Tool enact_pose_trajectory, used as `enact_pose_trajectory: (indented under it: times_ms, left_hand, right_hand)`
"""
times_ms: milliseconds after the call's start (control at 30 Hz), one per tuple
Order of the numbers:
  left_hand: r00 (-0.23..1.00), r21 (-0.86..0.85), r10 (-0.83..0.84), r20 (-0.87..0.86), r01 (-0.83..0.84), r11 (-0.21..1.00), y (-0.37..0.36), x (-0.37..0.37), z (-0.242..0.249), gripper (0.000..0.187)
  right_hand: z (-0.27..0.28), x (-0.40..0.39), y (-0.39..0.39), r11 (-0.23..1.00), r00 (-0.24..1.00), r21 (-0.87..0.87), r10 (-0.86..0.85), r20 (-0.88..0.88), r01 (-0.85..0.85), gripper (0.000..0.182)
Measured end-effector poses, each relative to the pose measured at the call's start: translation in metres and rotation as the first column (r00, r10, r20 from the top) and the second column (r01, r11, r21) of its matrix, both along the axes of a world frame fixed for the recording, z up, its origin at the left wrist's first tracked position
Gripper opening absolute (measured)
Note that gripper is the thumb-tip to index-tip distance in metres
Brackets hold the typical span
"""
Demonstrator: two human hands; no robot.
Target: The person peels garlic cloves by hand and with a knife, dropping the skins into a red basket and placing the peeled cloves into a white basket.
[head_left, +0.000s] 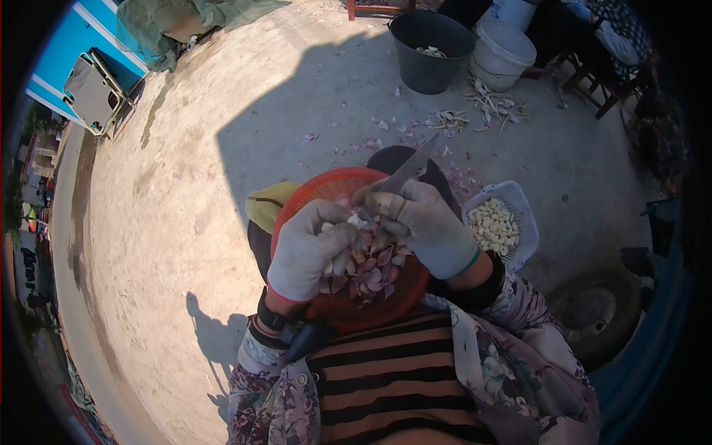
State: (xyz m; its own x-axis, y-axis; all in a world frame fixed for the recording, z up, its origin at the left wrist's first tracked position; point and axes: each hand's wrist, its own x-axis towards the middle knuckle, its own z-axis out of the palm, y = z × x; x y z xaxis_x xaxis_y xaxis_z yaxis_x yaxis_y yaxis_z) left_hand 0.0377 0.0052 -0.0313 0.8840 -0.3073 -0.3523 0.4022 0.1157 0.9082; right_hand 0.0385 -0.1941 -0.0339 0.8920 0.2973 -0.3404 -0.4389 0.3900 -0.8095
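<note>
An orange-red basket (341, 181) rests on the lap, with unpeeled garlic cloves (374, 273) inside. Above it my left hand (315, 248), in a whitish glove, is closed with pale garlic cloves at its fingers. My right hand (426, 226), also gloved, is wrapped round a knife, whose blade (415, 165) points up and to the right. The fingertips of both hands are close together over the cloves, around a small white piece (357, 221). The knife's handle is hidden in the glove. A white basket (525, 215) of peeled cloves (493, 225) stands to the right.
Beyond the knees are a dark bucket (432, 63) and a white bucket (502, 55), with garlic stalks (495, 104) and skins scattered on the ground. Another person sits at the upper right. A tire (593, 311) lies at the right; a folding chair (96, 93) stands far left.
</note>
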Motion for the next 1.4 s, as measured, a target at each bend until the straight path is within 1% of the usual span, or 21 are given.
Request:
enact_pose_trajectory:
  times_ms: [67,133,167,367,433,533,567,633,667,767,800,833,900,933,1033,1067,1100,1133,1167,1267,1400]
  left_hand:
    - [0.998,-0.065,-0.008,-0.057,0.004,0.998,0.003,0.000,0.000,0.021]
    - [0.994,-0.148,-0.012,-0.111,-0.005,0.989,0.004,0.002,0.002,0.023]
    - [0.996,-0.117,0.005,-0.094,-0.016,0.993,0.004,0.003,0.001,0.024]
    - [0.997,0.076,0.074,0.021,-0.075,0.994,-0.004,0.000,0.005,0.028]
    - [0.996,0.121,0.057,0.067,-0.065,0.991,-0.007,-0.002,0.005,0.026]
    - [0.998,0.112,0.048,0.032,-0.051,0.992,-0.007,-0.001,0.006,0.025]
    - [0.998,0.037,0.064,0.022,-0.065,0.997,-0.005,-0.001,0.004,0.024]
    - [0.996,-0.110,0.093,-0.003,-0.093,0.990,-0.002,-0.001,0.000,0.023]
    - [0.995,-0.092,0.097,0.016,-0.095,0.991,-0.001,0.000,0.000,0.022]
    - [0.993,-0.018,0.101,0.066,-0.100,0.995,-0.001,0.000,0.001,0.021]
    - [0.992,0.020,0.095,0.077,-0.097,0.995,-0.001,0.000,0.002,0.021]
    - [0.992,0.057,0.089,0.088,-0.094,0.994,-0.001,0.001,0.002,0.021]
    - [0.984,0.189,0.080,0.160,-0.110,0.976,-0.007,0.002,0.005,0.020]
    - [0.978,0.254,0.068,0.195,-0.118,0.960,-0.011,0.002,0.007,0.019]
    - [0.982,0.380,0.027,0.189,-0.098,0.920,-0.022,0.003,0.019,0.018]
    - [0.974,0.402,0.007,0.228,-0.101,0.910,-0.024,0.003,0.018,0.018]
    - [0.963,0.425,-0.013,0.267,-0.106,0.899,-0.026,0.003,0.015,0.018]
    - [0.951,0.447,-0.034,0.308,-0.114,0.887,-0.027,0.004,0.014,0.017]
    - [0.949,0.491,-0.070,0.306,-0.095,0.866,-0.027,0.005,0.015,0.019]
    - [0.949,0.590,-0.144,0.281,-0.053,0.806,-0.029,0.007,0.017,0.022]
    - [0.955,0.618,-0.154,0.254,-0.038,0.785,-0.031,0.007,0.015,0.023]
  right_hand:
    - [0.008,-0.002,0.002,0.996,0.998,-0.082,-0.013,0.057,0.018,0.024]
    - [0.010,-0.003,0.001,0.996,0.994,-0.081,-0.034,0.108,0.042,0.024]
    - [0.010,-0.003,0.001,0.995,0.990,-0.079,-0.044,0.132,0.055,0.024]
    - [0.015,-0.006,0.006,0.944,0.958,-0.253,-0.148,0.244,0.210,0.025]
    - [0.011,-0.007,0.010,0.954,0.955,-0.225,-0.137,0.263,0.199,0.024]
    - [0.011,-0.008,0.011,0.962,0.960,-0.221,-0.098,0.261,0.159,0.024]
    - [0.011,-0.008,0.011,0.963,0.963,-0.226,-0.084,0.255,0.144,0.023]
    - [0.011,-0.007,0.007,0.953,0.958,-0.224,-0.146,0.247,0.203,0.022]
    - [0.010,-0.007,0.004,0.947,0.954,-0.224,-0.176,0.242,0.232,0.022]
    - [0.010,-0.001,-0.014,0.883,0.896,-0.258,-0.303,0.324,0.392,0.023]
    - [0.001,0.002,-0.025,0.713,0.784,-0.447,-0.235,0.575,0.541,0.025]
    - [-0.013,0.005,-0.036,0.477,0.643,-0.537,-0.079,0.762,0.696,0.028]
    - [-0.024,0.006,-0.047,0.211,0.498,-0.534,0.200,0.844,0.819,0.031]
    - [-0.023,0.006,-0.051,0.204,0.501,-0.553,0.254,0.827,0.808,0.032]
    - [-0.018,0.005,-0.060,0.173,0.498,-0.603,0.413,0.762,0.779,0.035]
    - [-0.015,0.003,-0.062,0.162,0.499,-0.624,0.463,0.732,0.765,0.036]
    - [-0.003,0.002,-0.056,0.451,0.676,-0.694,0.234,0.699,0.561,0.032]
    - [0.018,0.001,-0.042,0.722,0.838,-0.599,0.051,0.544,0.345,0.029]
    - [0.029,0.001,-0.031,0.919,0.953,-0.361,-0.046,0.298,0.158,0.026]
    - [0.008,-0.004,-0.014,0.926,0.845,-0.323,0.008,0.534,0.195,0.024]
    - [0.012,-0.006,-0.009,0.913,0.869,-0.354,-0.004,0.495,0.205,0.023]
